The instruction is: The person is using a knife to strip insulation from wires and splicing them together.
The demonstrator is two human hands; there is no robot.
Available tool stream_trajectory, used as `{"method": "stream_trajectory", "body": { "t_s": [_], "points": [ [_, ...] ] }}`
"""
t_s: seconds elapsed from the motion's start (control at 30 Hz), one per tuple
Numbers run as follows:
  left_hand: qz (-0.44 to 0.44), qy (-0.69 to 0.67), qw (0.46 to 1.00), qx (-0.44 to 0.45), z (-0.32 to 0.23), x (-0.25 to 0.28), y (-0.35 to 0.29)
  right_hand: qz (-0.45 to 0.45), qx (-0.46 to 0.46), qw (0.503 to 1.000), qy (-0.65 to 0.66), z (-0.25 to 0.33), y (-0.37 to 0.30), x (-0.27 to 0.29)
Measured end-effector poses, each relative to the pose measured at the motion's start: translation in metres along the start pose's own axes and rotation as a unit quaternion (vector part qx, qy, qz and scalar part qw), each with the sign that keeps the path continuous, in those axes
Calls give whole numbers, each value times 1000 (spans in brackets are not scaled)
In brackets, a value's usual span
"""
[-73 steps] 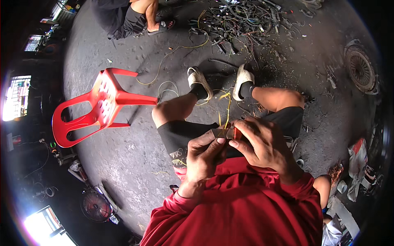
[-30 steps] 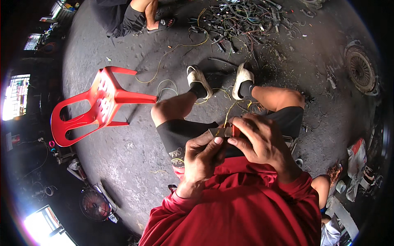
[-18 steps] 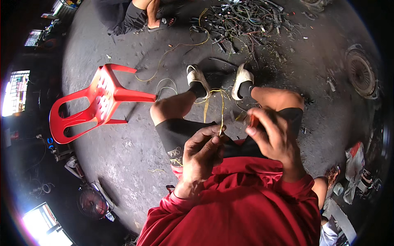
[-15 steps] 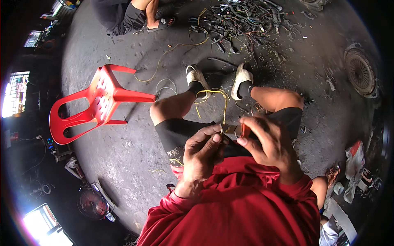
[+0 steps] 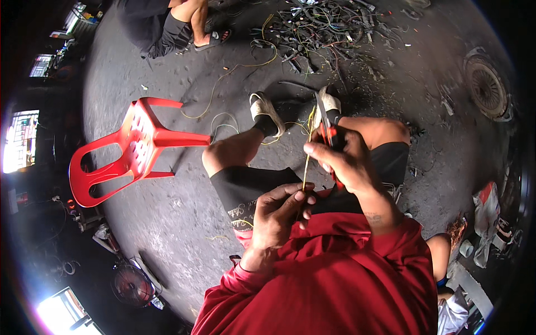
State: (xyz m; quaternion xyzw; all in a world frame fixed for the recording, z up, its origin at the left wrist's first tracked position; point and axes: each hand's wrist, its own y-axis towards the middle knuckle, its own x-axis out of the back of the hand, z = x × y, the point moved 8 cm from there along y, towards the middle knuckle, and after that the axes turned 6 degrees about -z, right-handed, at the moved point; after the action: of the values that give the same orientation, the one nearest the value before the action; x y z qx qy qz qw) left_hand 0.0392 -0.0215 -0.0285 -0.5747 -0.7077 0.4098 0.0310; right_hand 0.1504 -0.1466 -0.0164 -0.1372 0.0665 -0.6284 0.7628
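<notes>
Over at the left, a red plastic chair (image 5: 125,151) lies tipped on its side on the grey concrete floor (image 5: 167,234), well apart from the seated person. Lower left, near the floor's edge, stands a small round fan (image 5: 132,286).

Toward the middle, the person sits with knees up and feet in pale sandals (image 5: 267,113). Their left hand (image 5: 277,215) is low, just above the lap, with the fingers curled together and pinched on the lower end of a thin yellow wire (image 5: 306,164). The wire runs nearly straight up from that hand to the other, pulled taut between them.

The right hand (image 5: 343,162) is higher and a little to the right, closed around a red-handled cutter (image 5: 329,134) whose dark blade points up past the fingers toward the right foot. The thumb and forefinger of this hand meet at the wire's upper end, beside the tool. Whether the blade actually touches the wire I cannot tell.

Looser yellow wire trails on the floor between the feet. Farther back, at the top, a tangled pile of dark wires (image 5: 324,28) is spread on the concrete, and another person's bare legs (image 5: 192,19) show at the upper left of it. At the far right lies a round metal disc (image 5: 486,86).
</notes>
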Motion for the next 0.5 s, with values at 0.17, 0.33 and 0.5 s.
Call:
{"method": "stream_trajectory", "body": {
  "t_s": [0.17,0.33,0.5],
  "points": [
    [10,34,999,-15,-3,-4,-1,-8,20,1000,-21,1,12,-5],
    [0,106,992,-67,-7,2,4,-29,45,995,-86,-1,18,0],
    [-34,37,996,-80,-17,7,8,75,148,973,-161,31,-14,-11]
  ]
}}
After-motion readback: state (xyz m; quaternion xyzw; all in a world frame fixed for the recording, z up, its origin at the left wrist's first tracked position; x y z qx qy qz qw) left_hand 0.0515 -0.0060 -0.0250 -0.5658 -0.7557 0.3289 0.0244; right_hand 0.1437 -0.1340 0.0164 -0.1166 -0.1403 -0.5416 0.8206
